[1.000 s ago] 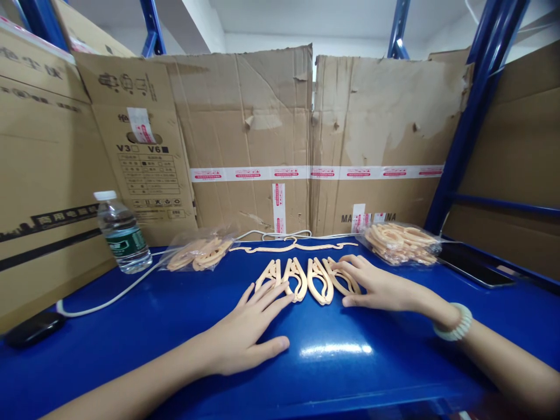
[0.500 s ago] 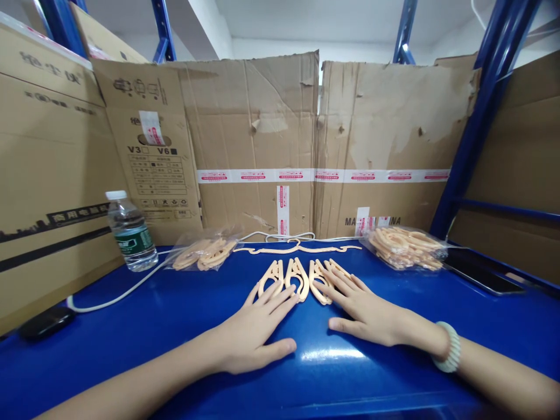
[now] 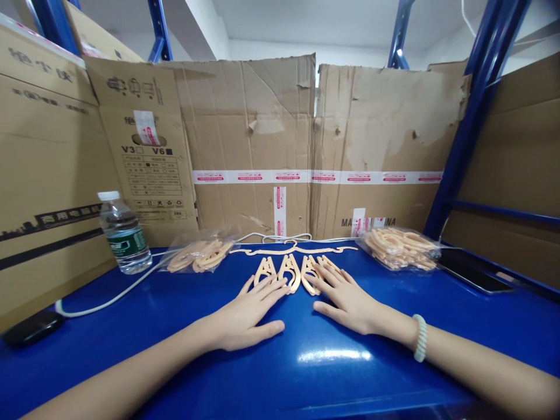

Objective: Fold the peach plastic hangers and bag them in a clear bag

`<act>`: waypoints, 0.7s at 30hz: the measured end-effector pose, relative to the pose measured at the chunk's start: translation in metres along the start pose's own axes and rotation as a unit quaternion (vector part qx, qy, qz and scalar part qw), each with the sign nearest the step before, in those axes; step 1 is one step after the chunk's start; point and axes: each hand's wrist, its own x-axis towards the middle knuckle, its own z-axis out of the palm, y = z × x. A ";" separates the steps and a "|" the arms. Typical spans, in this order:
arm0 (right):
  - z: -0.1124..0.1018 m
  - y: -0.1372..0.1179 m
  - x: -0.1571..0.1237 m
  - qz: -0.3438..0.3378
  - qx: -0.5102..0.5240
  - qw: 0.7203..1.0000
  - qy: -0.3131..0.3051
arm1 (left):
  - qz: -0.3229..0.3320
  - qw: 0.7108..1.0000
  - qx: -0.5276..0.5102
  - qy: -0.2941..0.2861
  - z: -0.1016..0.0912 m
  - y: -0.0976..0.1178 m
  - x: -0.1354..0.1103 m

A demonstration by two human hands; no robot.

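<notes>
Several folded beige hangers [image 3: 289,274] lie in a row on the blue tabletop [image 3: 280,385]. My left hand [image 3: 245,318] is spread flat, its fingertips over the lower ends of the hangers on the left. My right hand [image 3: 347,300] is spread too, with fingers across the rightmost folded hangers, hiding part of them. A light band circles my right wrist. Behind the row, an unfolded beige hanger [image 3: 294,249] lies with its hook pointing away from me. Neither hand grips anything.
Clear bags of folded hangers lie at the left [image 3: 199,254] and right [image 3: 400,248]. A water bottle [image 3: 126,236], a black mouse-like object [image 3: 32,328] and a white cable [image 3: 109,303] are on the left. A dark phone [image 3: 475,274] lies right. Cardboard [image 3: 245,140] stands behind.
Both hands and the folded hangers have slid a little away from me, toward the unfolded hanger. The view has shifted slightly. My fingers stay spread.
</notes>
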 end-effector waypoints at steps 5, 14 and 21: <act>-0.005 0.004 -0.001 0.018 0.047 0.998 0.027 | -0.016 0.998 0.025 0.053 0.008 -0.005 -0.001; -0.018 0.038 0.004 0.064 0.180 0.965 0.176 | -0.017 0.993 0.031 0.114 0.006 0.003 -0.004; -0.008 0.069 0.010 0.111 0.190 0.950 0.221 | 0.007 0.982 0.018 0.188 0.006 0.002 -0.002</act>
